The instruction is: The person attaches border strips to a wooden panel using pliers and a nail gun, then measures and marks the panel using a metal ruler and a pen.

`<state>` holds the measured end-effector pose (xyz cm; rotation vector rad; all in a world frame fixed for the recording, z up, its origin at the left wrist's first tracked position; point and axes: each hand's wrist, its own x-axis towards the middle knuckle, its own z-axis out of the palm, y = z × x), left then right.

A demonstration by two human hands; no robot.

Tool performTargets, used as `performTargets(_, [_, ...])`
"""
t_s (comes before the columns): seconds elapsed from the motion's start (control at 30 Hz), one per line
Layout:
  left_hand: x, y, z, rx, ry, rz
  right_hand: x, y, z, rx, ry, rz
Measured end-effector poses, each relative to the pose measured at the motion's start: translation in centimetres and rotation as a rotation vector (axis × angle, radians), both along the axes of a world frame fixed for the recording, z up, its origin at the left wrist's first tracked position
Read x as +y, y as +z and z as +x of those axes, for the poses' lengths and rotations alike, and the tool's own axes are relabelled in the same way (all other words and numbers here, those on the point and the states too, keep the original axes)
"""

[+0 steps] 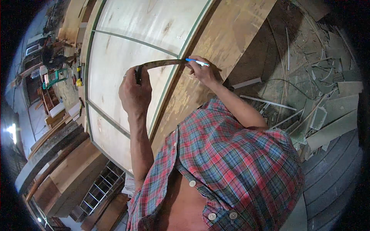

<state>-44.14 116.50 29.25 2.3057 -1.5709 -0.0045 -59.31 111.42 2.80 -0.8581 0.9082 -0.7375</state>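
My left hand (135,92) is raised over a large pale panel (115,57) crossed by thin green strips. Its fingers are closed on one end of a narrow dark strip (163,63), which bows across toward the panel's right edge. I cannot make out whether the strip is a tape measure blade. My right hand (199,72) grips a blue and white pen (197,61), its blue end at the strip's far right end. Beneath my right hand runs a worn wooden board (219,42) along the panel's edge.
Scrap strips and offcuts (316,111) litter the floor at the right. Stacked timber (73,165) and a metal rack (101,188) stand at the lower left. A green clamp-like tool (54,79) and a yellow tool (79,79) lie beyond the panel's left edge.
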Motion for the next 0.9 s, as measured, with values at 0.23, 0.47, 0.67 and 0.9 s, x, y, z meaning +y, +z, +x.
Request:
performTargets(0.23, [-0.6, 0.5, -0.7, 0.008, 0.054, 0.062, -0.7, 0.3, 0.4, 0.015, -0.061, 0.146])
performTargets(0.47, [-1.0, 0.6, -0.8, -0.012, 0.031, 0.078, -0.3, -0.2, 0.5, -0.008, -0.097, -0.043])
performTargets(0.67, [-1.2, 0.9, -0.7, -0.021, 0.037, 0.089, -0.5, -0.4, 0.3, 0.013, -0.022, 0.061])
performTargets(0.9, [-1.4, 0.9, -0.6, -0.040, 0.051, 0.106, -0.4, 0.1, 0.7, 0.017, -0.075, 0.098])
